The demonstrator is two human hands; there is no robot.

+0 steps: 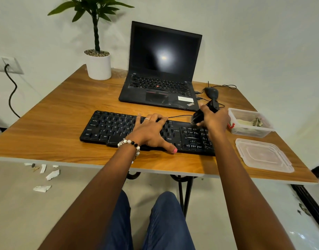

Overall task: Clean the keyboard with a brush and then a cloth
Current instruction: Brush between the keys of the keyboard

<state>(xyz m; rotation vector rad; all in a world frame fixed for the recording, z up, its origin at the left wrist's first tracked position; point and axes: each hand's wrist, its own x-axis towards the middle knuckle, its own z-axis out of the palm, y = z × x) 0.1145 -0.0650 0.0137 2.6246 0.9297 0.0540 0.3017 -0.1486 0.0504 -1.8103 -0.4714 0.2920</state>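
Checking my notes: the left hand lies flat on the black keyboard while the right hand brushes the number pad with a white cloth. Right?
Not quite. The head view shows the right hand gripping a black brush, not a cloth. The left hand does lie flat on the black keyboard.

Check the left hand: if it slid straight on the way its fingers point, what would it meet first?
The left hand lies flat on the black wired keyboard, fingers pointing away toward the wall. Past the keyboard's far edge comes a strip of bare wooden table, then probably the open black laptop; depth is uncertain.
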